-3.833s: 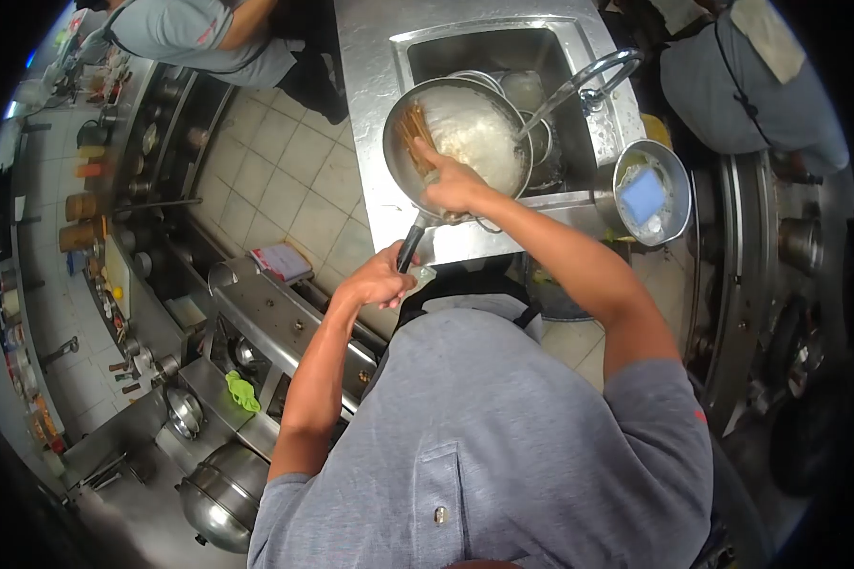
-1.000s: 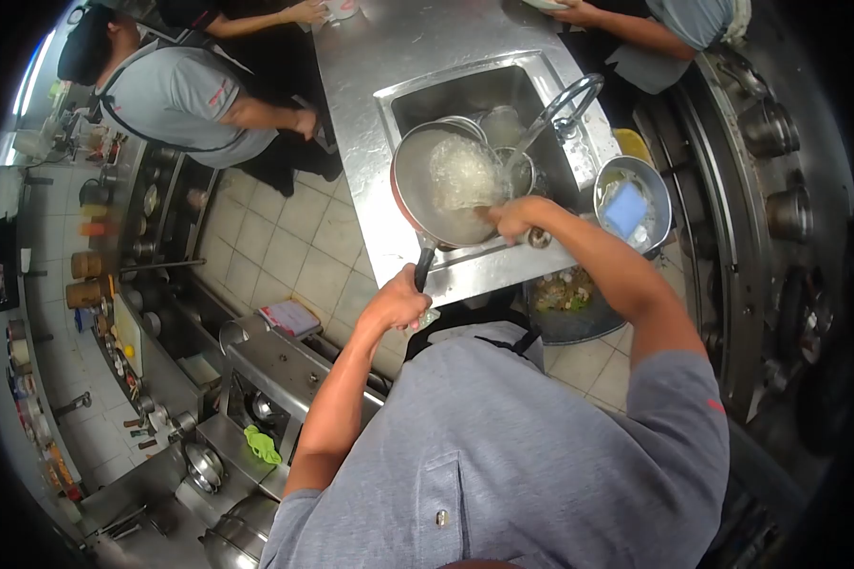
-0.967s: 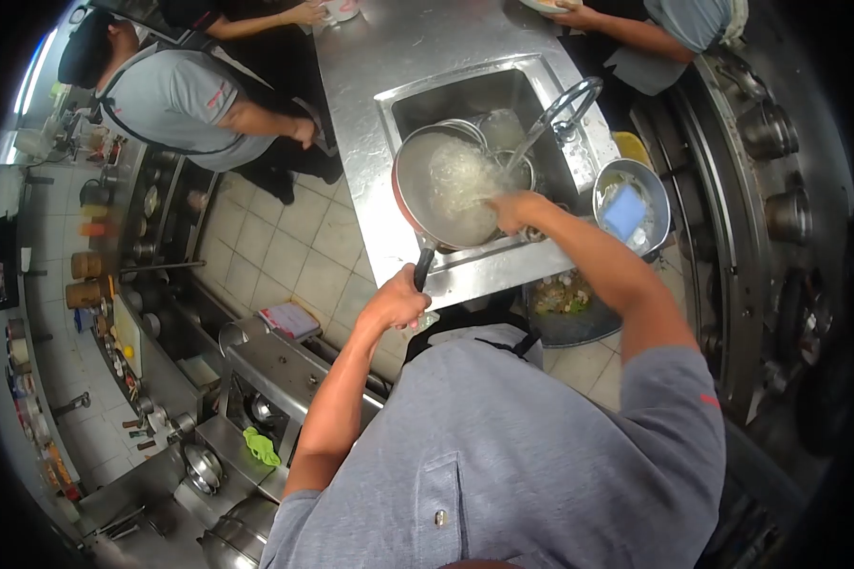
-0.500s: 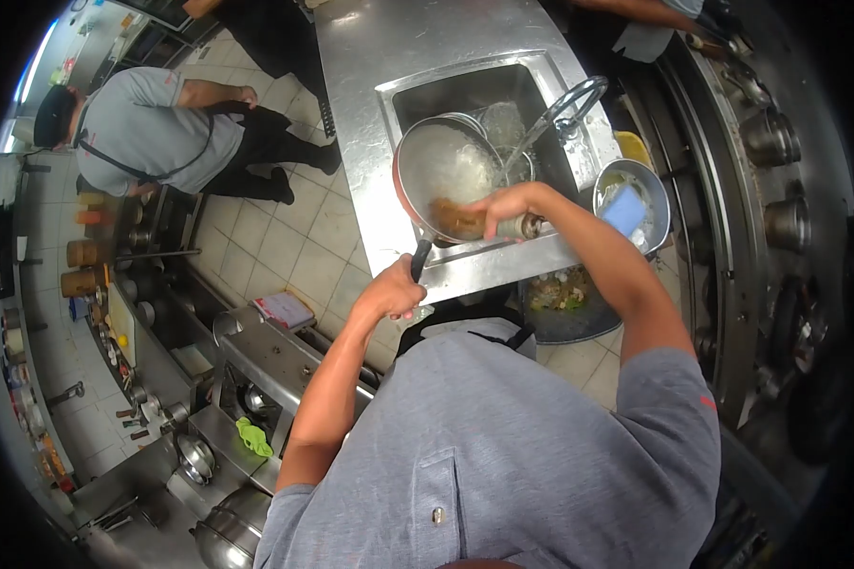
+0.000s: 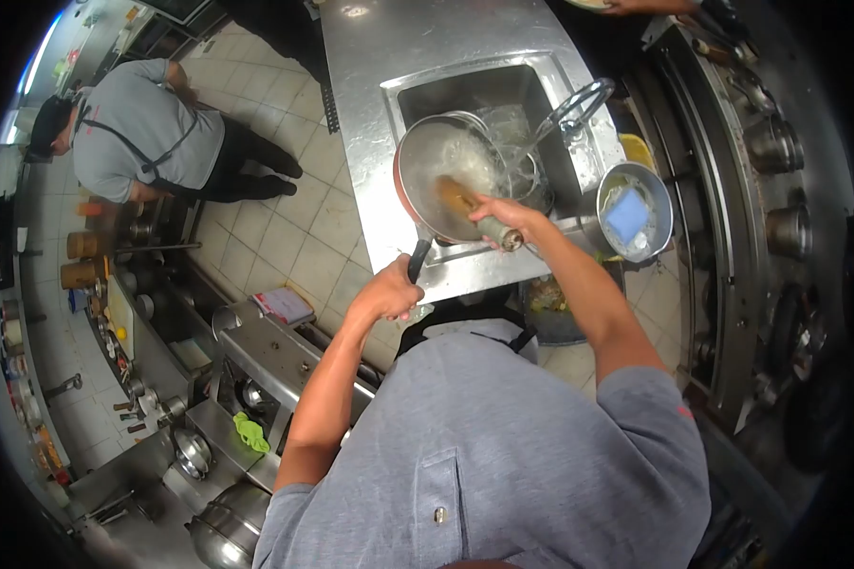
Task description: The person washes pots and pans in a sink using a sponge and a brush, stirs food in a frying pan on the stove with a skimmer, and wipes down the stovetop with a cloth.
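Your grey shirt [image 5: 484, 427] fills the lower middle of the view, with both forearms reaching forward. Your left hand [image 5: 387, 290] is clamped on the black handle [image 5: 419, 258] of a frying pan [image 5: 416, 161], fingers wrapped round it. Your right hand [image 5: 510, 220] is closed round the grip of a bamboo scrubbing brush [image 5: 459, 196], its bristles inside the pan on the side towards you. The pan, reddish outside, sits over the left part of a steel sink [image 5: 562, 152], and pale, churned water [image 5: 470, 156] lies in it. Beyond your right hand, a curved faucet [image 5: 590, 93] stands at the sink's right side. To its right, a metal pot [image 5: 667, 211] holds a blue sponge [image 5: 627, 216]. Below the counter [image 5: 380, 57], a dark bin [image 5: 562, 332] contains food scraps [image 5: 547, 294]. Off to your left, a bright green cloth [image 5: 250, 432] lies on a steel work surface. Farther away, a co-worker [image 5: 147, 133] in a grey shirt and dark cap bends over the left-hand counter; at the top right, another person's hand [image 5: 626, 7] holds what looks like a dish.
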`<state>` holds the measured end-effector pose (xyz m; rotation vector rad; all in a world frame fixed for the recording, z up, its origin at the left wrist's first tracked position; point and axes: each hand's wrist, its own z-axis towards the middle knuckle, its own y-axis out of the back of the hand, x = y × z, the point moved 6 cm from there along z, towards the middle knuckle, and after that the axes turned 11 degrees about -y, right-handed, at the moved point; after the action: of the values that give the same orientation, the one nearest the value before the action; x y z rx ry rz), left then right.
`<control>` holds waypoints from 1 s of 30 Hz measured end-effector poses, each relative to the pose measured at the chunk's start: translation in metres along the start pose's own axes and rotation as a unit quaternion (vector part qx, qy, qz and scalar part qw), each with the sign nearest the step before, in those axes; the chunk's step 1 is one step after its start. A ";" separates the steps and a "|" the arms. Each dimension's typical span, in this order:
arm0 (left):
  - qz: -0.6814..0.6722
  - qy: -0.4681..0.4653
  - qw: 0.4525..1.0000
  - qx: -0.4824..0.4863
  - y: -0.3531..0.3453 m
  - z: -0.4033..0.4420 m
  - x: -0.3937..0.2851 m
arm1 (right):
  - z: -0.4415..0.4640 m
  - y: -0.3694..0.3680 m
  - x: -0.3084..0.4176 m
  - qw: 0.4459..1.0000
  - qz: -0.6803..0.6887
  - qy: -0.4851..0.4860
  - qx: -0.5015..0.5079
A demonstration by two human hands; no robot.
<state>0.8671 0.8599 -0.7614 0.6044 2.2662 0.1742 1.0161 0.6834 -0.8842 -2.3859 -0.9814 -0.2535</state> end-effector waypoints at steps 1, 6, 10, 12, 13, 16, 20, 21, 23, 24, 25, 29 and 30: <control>-0.001 -0.007 1.000 -0.003 0.001 -0.001 -0.003 | -0.003 0.005 0.007 0.998 0.025 0.027 -0.053; 0.013 -0.005 1.000 -0.004 -0.003 -0.006 -0.005 | -0.009 0.003 -0.001 0.999 -0.020 -0.005 -0.050; 0.025 0.003 1.000 -0.016 -0.003 -0.003 -0.009 | -0.028 -0.029 0.009 0.995 -0.090 -0.006 -0.043; 0.016 0.005 1.000 -0.011 -0.004 -0.009 -0.006 | -0.025 -0.013 0.004 0.997 -0.061 -0.013 -0.049; 0.011 -0.002 1.000 -0.008 -0.003 -0.006 -0.008 | -0.027 -0.003 0.009 0.997 -0.033 -0.014 -0.062; 0.012 0.003 1.000 -0.015 -0.004 -0.004 -0.012 | -0.030 -0.025 0.014 0.997 -0.049 0.003 -0.063; 0.017 0.000 1.000 -0.017 -0.002 -0.003 -0.013 | -0.007 0.000 0.013 0.996 -0.039 0.008 -0.083; 0.020 0.002 1.000 -0.018 -0.004 -0.002 -0.011 | -0.002 0.009 0.010 0.991 -0.033 0.013 -0.130; 0.026 0.003 0.999 -0.024 0.000 0.000 -0.013 | -0.018 -0.027 0.017 0.987 -0.119 0.016 -0.103; 0.028 0.005 0.999 -0.020 0.000 -0.002 -0.014 | -0.023 -0.037 0.014 0.997 -0.077 0.013 -0.009; 0.031 0.010 0.999 -0.012 -0.004 -0.006 -0.012 | -0.015 -0.027 0.008 0.997 -0.075 0.010 -0.008; 0.023 0.007 1.000 -0.014 -0.005 -0.004 -0.010 | -0.017 -0.005 0.013 0.988 -0.071 0.005 -0.133; 0.031 0.014 0.999 -0.013 -0.005 -0.003 -0.007 | -0.021 -0.023 0.015 0.994 -0.093 0.000 -0.053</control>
<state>0.8675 0.8526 -0.7566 0.6618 2.2703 0.2430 1.0111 0.6940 -0.8516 -2.3891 -1.2209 -0.3842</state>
